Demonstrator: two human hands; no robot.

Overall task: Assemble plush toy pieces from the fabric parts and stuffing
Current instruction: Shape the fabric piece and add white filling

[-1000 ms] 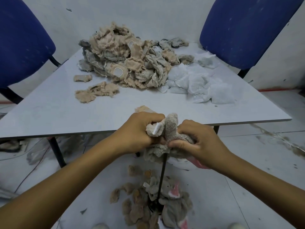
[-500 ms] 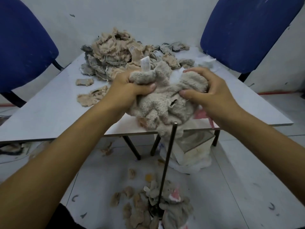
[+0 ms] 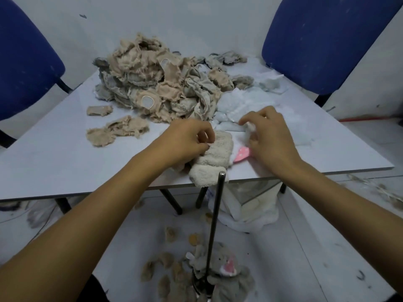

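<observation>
White table (image 3: 54, 162), left hand (image 3: 185, 140) partly covering plush piece (image 3: 216, 158), right hand (image 3: 268, 134) blurred

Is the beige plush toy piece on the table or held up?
On the table: beige plush toy piece lies at the table edge, left hand pinching it.

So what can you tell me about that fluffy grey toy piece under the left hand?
The plush piece is pale grey-beige, fuzzy like fleece, and looks soft and lumpy. It lies on the white table at the near edge, one end drooping over it. A pink dotted part sticks out on its right. The left hand pinches its upper left side; a metal rod rises in front.
</observation>
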